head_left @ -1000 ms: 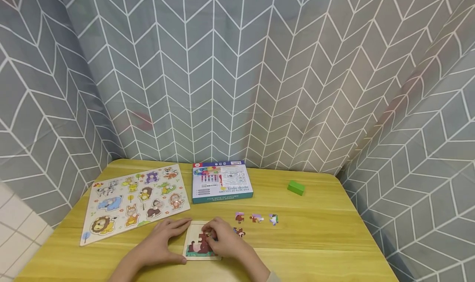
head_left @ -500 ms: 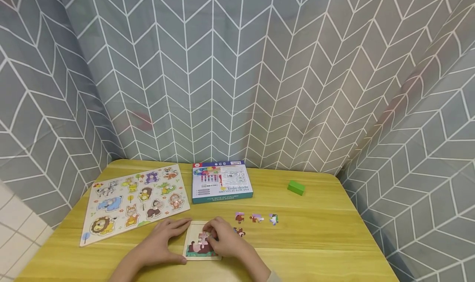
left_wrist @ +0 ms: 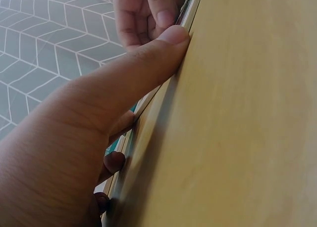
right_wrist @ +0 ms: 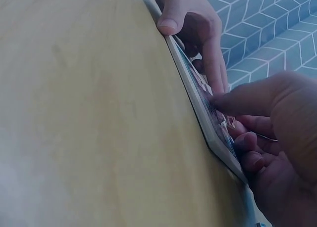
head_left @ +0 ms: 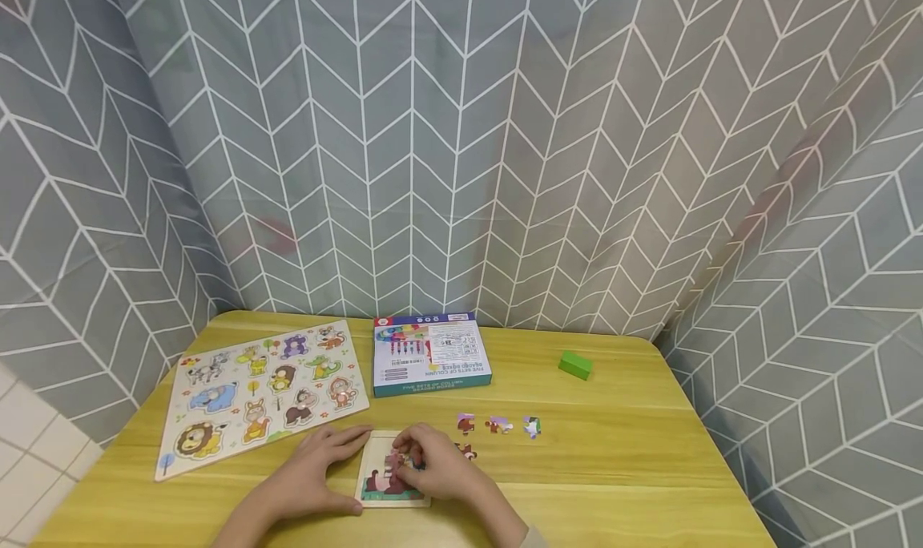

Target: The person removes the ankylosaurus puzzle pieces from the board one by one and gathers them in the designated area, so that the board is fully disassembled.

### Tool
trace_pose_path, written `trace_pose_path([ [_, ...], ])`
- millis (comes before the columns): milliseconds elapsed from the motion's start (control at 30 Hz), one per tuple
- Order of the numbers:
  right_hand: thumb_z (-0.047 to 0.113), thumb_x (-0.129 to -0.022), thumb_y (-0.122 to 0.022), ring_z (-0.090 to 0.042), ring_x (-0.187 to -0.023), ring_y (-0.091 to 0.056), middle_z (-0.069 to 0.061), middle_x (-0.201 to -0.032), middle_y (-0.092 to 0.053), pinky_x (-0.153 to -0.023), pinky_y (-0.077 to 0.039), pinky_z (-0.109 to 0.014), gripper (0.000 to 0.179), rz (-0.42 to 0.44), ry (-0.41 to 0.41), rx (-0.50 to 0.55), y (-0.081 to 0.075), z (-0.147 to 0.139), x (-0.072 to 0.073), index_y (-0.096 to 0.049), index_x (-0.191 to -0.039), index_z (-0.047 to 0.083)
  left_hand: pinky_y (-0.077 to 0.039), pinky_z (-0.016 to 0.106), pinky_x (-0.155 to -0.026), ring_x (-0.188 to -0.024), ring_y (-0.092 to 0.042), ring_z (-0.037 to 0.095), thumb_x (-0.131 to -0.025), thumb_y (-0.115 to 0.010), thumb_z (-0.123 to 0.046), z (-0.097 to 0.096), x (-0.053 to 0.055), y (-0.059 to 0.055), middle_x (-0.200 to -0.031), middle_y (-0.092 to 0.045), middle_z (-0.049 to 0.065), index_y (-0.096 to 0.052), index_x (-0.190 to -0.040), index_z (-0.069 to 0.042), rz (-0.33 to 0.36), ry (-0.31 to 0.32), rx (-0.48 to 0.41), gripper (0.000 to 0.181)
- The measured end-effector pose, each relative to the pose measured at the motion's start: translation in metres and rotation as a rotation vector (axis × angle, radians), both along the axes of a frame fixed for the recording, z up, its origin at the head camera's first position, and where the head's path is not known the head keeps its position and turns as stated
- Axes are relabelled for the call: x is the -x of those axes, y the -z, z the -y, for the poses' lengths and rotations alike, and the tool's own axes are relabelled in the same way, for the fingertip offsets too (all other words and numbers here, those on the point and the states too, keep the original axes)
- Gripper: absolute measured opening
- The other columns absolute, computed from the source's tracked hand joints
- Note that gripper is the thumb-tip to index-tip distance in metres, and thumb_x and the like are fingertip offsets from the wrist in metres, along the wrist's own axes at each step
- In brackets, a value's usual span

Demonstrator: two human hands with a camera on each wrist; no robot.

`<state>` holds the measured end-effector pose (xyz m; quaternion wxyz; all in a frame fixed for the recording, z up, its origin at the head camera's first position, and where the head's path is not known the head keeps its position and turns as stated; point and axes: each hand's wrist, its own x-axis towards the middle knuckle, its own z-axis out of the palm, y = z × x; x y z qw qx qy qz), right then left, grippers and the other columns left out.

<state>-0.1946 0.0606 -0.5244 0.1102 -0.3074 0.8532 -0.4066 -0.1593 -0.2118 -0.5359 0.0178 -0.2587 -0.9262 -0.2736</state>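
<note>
Pinching a brown puzzle piece [head_left: 393,458], fingers of right hand [head_left: 441,466] sit over the wooden tray [head_left: 377,449]; left hand [head_left: 312,469], spread wide, braces its 9 o'clock edge. Best align tabs, press flat. Loose pieces [head_left: 498,425] on counter [head_left: 613,460], 2 o'clock.

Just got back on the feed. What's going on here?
A person's left hand braces the left side of a small puzzle tray, while the right hand pinches a puzzle piece over it. The tray is partly filled, its far left bare. Four loose pieces lie on the table to its right. Whether the pinched piece is seated, I can't tell.
</note>
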Motion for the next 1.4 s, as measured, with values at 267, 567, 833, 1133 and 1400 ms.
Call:
trace_pose_path([
  [267, 0.012, -0.093, -0.082, 0.003, -0.078, -0.048, 0.012, -0.091, -0.055, -0.074, -0.047, -0.017, 0.03, -0.029, -0.015, -0.045, -0.002, 0.0, -0.001, -0.072, -0.121, 0.01, -0.045, 0.045, -0.095, -0.113, -0.043, 0.006, -0.072, -0.08, -0.078, 0.0, 0.0, 0.002, -0.16, -0.054, -0.002, -0.057, -0.155, -0.018, -0.011, -0.005, 0.003, 0.105],
  [567, 0.02, -0.101, -0.075, 0.003, -0.081, -0.047, 0.012, -0.098, -0.056, -0.075, -0.046, -0.017, 0.028, -0.117, -0.051, -0.114, 0.0, -0.002, -0.001, -0.072, -0.127, 0.013, -0.046, 0.05, -0.097, -0.117, -0.045, 0.01, -0.072, -0.079, -0.079, 0.0, 0.0, 0.003, -0.16, -0.053, -0.002, -0.057, -0.155, -0.019, -0.003, -0.004, 0.009, 0.105],
  [833, 0.021, -0.103, -0.071, 0.004, -0.081, -0.046, 0.011, -0.102, -0.057, -0.074, -0.046, -0.017, 0.031, -0.108, -0.05, -0.11, -0.001, -0.003, -0.001, -0.07, -0.133, 0.01, -0.046, 0.047, -0.096, -0.114, -0.044, 0.007, -0.071, -0.079, -0.081, 0.0, 0.0, 0.006, -0.16, -0.054, -0.003, -0.057, -0.155, -0.019, 0.01, -0.013, 0.011, 0.106],
  [1133, 0.02, -0.103, -0.071, 0.004, -0.084, -0.049, 0.007, -0.108, -0.062, -0.074, -0.048, -0.017, 0.034, -0.087, -0.038, -0.061, -0.001, -0.004, 0.001, -0.069, -0.135, 0.008, -0.046, 0.046, -0.096, -0.113, -0.044, 0.007, -0.071, -0.079, -0.08, 0.0, 0.0, 0.005, -0.16, -0.054, -0.003, -0.058, -0.155, -0.018, -0.005, -0.017, 0.007, 0.106],
  [1400, 0.019, -0.105, -0.069, 0.002, -0.082, -0.05, 0.002, -0.112, -0.063, -0.071, -0.049, -0.018, 0.036, -0.096, 0.012, 0.016, -0.017, -0.011, 0.006, -0.067, -0.137, 0.004, -0.047, 0.045, -0.096, -0.112, -0.044, 0.006, -0.07, -0.078, -0.082, -0.001, 0.0, 0.008, -0.159, -0.054, -0.003, -0.058, -0.155, -0.018, -0.011, -0.021, 0.02, 0.108],
])
